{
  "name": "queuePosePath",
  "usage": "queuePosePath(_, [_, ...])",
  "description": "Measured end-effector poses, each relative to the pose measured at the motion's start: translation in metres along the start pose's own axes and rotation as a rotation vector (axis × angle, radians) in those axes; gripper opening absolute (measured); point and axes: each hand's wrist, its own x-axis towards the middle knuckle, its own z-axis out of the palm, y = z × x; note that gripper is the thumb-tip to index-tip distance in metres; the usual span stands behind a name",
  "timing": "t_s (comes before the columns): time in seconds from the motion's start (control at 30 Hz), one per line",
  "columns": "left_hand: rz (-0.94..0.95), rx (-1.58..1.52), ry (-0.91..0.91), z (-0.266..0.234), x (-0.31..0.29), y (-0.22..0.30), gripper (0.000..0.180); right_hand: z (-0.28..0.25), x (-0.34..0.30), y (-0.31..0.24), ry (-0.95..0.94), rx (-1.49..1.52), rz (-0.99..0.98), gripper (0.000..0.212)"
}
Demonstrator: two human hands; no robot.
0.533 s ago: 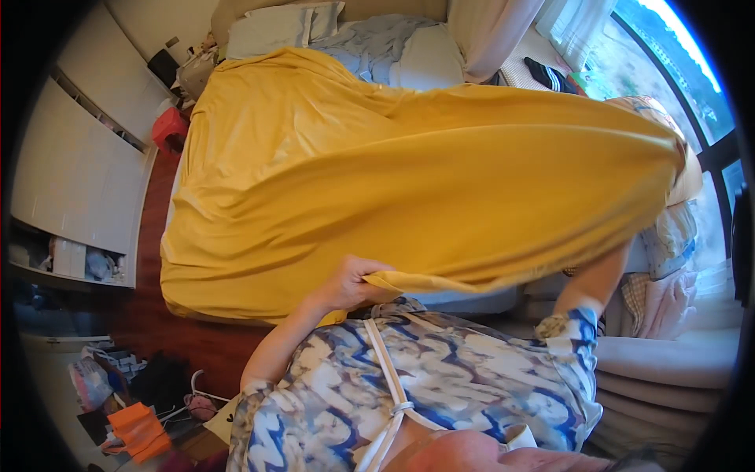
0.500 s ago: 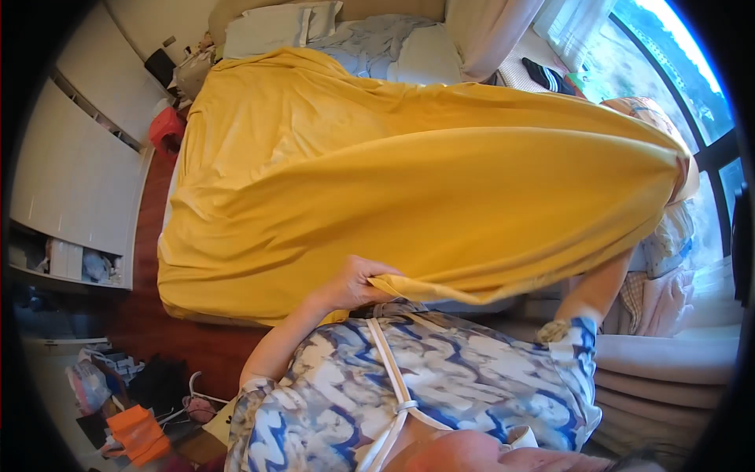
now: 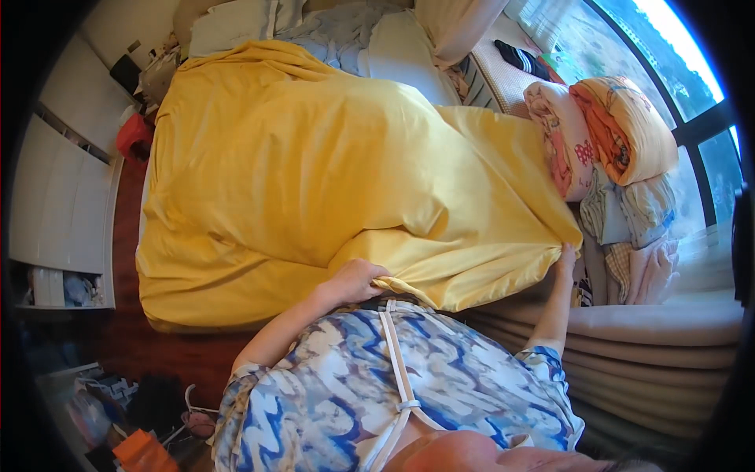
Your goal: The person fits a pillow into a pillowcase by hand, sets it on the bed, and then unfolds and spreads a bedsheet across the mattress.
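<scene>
Gripping the yellow cloth, already spread over most of the bed but ballooned above its middle and not yet flat toward its foot and right side, by the foot-end edge in the left hand and, seemingly, a corner in the right hand

I'm in a bedroom, by the look of it in a home. Ahead of my left hand and right hand stretches a wide bed, with pillows at its far end. Well to the left of my left hand stand white cupboards beside a reddish wooden floor. Beyond my right hand, thick quilts are piled near a big window, and a pale curtain hangs farther ahead.
</scene>
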Motion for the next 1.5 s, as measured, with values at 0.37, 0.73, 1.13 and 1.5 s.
queuePosePath(0.37, [-0.199,0.073,0.124,0.011,-0.077,-0.012,0.015,0.061,0.030,-0.034,-0.043,0.245,0.042,0.013])
queuePosePath(0.73, [-0.736,0.322,0.602,0.011,-0.182,-0.050,0.020,0.087,-0.022,-0.073,-0.168,0.258,0.005,0.037])
queuePosePath(1.13, [-0.565,0.046,0.489,0.007,-0.135,-0.034,0.018,0.071,-0.073,-0.158,-0.783,-0.115,-0.056,0.044])
queuePosePath(1.5, [-0.128,0.208,0.312,0.020,-0.022,-0.010,0.019,-0.011,-0.164,-0.397,-0.808,1.003,-0.839,0.023])
